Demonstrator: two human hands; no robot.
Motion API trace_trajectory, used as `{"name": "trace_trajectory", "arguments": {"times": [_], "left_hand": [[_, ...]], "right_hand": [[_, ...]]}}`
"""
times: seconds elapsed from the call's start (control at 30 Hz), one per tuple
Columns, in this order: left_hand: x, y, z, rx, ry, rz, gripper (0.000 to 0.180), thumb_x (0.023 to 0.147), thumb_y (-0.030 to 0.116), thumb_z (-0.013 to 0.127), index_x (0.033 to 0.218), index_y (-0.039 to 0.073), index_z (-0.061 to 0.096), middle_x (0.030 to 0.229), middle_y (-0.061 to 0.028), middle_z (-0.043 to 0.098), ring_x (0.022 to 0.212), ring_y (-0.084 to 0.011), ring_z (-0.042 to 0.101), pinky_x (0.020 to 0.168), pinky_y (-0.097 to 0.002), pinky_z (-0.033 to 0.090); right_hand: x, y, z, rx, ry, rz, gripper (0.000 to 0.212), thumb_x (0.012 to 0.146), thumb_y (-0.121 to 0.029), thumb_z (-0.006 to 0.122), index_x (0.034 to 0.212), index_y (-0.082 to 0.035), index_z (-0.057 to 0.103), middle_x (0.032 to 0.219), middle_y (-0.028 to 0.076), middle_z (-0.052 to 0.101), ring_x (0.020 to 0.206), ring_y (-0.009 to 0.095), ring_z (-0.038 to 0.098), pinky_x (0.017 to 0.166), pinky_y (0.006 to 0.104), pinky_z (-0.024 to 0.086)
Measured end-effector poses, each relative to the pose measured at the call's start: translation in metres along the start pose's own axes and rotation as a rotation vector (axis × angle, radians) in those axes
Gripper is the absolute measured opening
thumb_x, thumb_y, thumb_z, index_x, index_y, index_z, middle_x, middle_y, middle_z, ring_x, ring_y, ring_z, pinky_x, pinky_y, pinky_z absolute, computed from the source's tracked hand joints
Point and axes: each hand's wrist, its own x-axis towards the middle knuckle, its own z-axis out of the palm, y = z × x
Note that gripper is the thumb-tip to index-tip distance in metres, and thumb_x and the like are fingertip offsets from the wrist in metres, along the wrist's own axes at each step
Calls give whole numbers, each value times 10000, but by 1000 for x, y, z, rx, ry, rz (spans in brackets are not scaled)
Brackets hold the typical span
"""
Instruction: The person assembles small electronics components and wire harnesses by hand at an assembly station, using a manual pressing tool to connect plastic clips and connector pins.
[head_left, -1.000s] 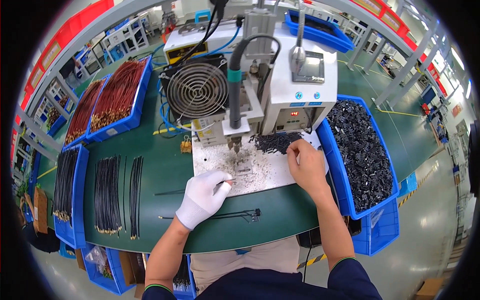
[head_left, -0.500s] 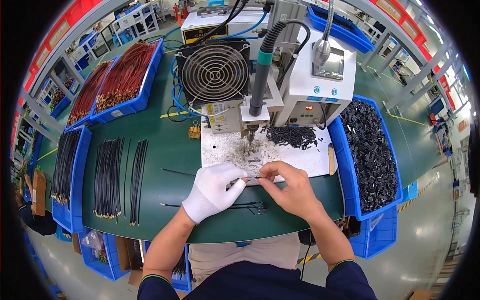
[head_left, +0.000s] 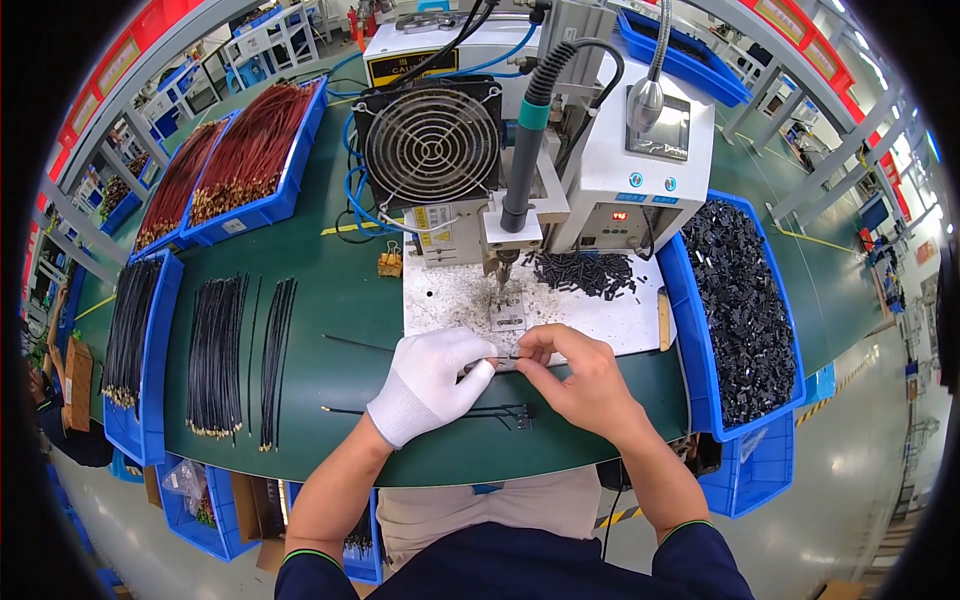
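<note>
My left hand (head_left: 428, 385), in a white glove with bare fingertips, pinches a thin black cable (head_left: 357, 343) whose free length sticks out to the left. Opposite it, my bare right hand (head_left: 578, 378) has thumb and forefinger closed on the cable's other end, where a small dark piece (head_left: 508, 358) shows between the hands. Its exact shape is too small to tell. Both hands are over the front edge of a white work plate (head_left: 440, 305), below the tip of a soldering head (head_left: 503, 262). Nearer me lie black cables with black connectors (head_left: 522, 414).
Small black tubes (head_left: 590, 273) lie on the plate's right. A blue bin (head_left: 708, 395) of black plastic parts stands beyond. Black cable bundles (head_left: 215, 355) lie left, near blue trays (head_left: 150, 425). A fan (head_left: 430, 143) and a white control box (head_left: 640, 195) stand behind.
Both hands keep their pinch on the cable and have hardly moved. The view has shifted very slightly.
</note>
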Motion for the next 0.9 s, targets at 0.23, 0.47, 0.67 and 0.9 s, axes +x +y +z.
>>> {"name": "trace_trajectory", "arguments": {"times": [0.23, 0.47, 0.67, 0.9], "left_hand": [[0, 0, 2, 18, 12, 19, 89, 964, 143, 778, 1007, 91, 836, 905, -122, 784, 818, -364, 770, 737, -456, 608], [2, 4, 5, -20, -3, 27, 147, 972, 161, 797, 1089, 91, 852, 887, -135, 771, 805, -384, 758, 731, -466, 600], [1, -3, 8, -10, -2, 75, 177, 1015, 183, 797, 1165, 101, 844, 903, -157, 792, 806, -386, 759, 731, -485, 601], [-3, 0, 3, -11, -37, -54, 178, 995, 129, 784, 1154, 67, 836, 828, -161, 740, 735, -366, 725, 717, -478, 581]], "right_hand": [[2, -2, 3, -29, 17, -52, 289, 960, 44, 833, 1221, 12, 714, 1023, 149, 772, 900, 274, 794, 810, 384, 647], [1, -4, 8, -79, 32, -95, 316, 937, 54, 833, 1225, 15, 708, 1016, 167, 766, 907, 316, 800, 804, 409, 650], [-2, -15, -6, -105, 60, -113, 308, 926, 28, 870, 1206, 1, 744, 1043, 155, 783, 939, 300, 792, 840, 394, 643], [-30, -9, -138, -743, 306, 129, 155, 981, -35, 749, 1123, -10, 808, 1113, 183, 801, 1071, 405, 775, 944, 493, 637]]}}
